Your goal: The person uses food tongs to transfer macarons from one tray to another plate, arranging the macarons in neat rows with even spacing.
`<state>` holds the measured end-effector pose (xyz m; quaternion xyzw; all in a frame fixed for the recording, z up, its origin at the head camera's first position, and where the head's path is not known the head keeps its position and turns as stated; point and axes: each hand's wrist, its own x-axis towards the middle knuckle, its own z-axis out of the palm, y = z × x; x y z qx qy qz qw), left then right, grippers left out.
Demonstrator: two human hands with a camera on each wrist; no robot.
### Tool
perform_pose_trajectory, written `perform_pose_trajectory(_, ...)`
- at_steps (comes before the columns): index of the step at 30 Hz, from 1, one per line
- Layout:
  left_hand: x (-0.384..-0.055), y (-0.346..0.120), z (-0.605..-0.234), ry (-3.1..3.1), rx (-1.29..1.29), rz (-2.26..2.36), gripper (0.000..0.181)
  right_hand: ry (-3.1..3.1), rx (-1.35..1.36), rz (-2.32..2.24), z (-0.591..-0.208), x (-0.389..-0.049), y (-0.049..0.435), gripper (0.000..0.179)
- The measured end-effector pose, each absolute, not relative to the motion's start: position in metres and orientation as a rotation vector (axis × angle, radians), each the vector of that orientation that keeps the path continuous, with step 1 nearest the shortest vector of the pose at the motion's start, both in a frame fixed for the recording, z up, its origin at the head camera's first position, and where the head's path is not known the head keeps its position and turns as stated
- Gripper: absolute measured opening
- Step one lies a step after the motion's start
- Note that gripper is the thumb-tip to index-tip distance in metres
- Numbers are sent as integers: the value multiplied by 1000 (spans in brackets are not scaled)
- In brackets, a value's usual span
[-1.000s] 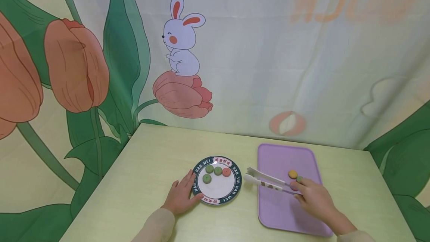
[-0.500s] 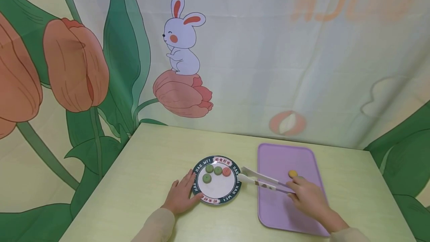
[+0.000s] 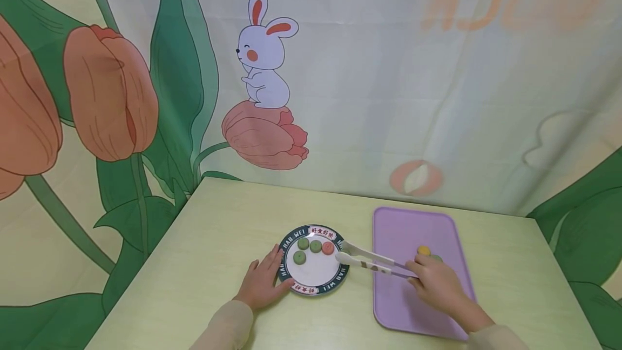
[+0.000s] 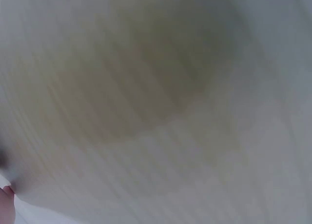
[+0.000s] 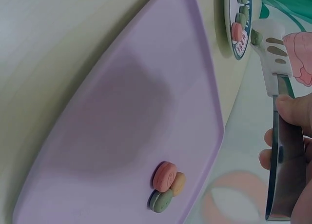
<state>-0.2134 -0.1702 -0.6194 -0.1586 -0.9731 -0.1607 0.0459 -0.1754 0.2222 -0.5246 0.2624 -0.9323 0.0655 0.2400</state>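
Note:
My right hand [image 3: 437, 284] grips a pair of tongs [image 3: 374, 261] with white slotted heads and metal arms. The tongs reach left, their tips over the right rim of a round plate [image 3: 316, 277]. A green macaron [image 5: 256, 37] shows between the tips in the right wrist view. Lying on the plate are several green macarons [image 3: 299, 257] and a pink macaron [image 3: 328, 248]. My left hand [image 3: 262, 283] rests at the plate's left edge, fingers extended and thumb at the lower rim. The left wrist view shows mostly blurred table and shadow.
Under my right hand lies a purple tray [image 3: 413, 307]. On it sit a pink macaron [image 5: 165, 176], a yellow macaron [image 5: 179, 184] and a green macaron [image 5: 161, 201], grouped together. Behind the pale wooden table [image 3: 233, 220] hangs a printed curtain [image 3: 350, 96] with a rabbit and tulips.
My right hand and the tongs have moved left, bringing the tips from beside the plate to over its right rim. The left hand and plate stay put.

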Motion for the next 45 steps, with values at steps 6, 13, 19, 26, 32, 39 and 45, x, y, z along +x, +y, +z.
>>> perform_pose_trajectory(6, -214, -170, -619, -2973, -480, -497, 81, -2575, 729, 159, -528, -181, 216, 23)
perform_pose_trajectory(13, -215, -171, -622, -3003, -460, -471, 82, -2569, 738, 148, -530, -184, 208, 24)
perform_pose_trajectory(19, -215, -171, -624, -2989, -459, -477, 81, -2608, 741, 180, -530, -185, 203, 22)
perform_pose_trajectory(26, -216, -170, -623, -2994, -457, -467, 81, -2621, 754, 197, -532, -190, 198, 21)
perform_pose_trajectory(32, -215, -170, -623, -2997, -457, -476, 81, -2588, 780, 184, -533, -192, 193, 22)
perform_pose_trajectory(39, -215, -170, -623, -2995, -458, -476, 81, -2667, 719, 147, -531, -190, 189, 20)
perform_pose_trajectory(45, -215, -170, -623, -3000, -457, -468, 82, -2707, 719, 154, -530, -192, 185, 18)
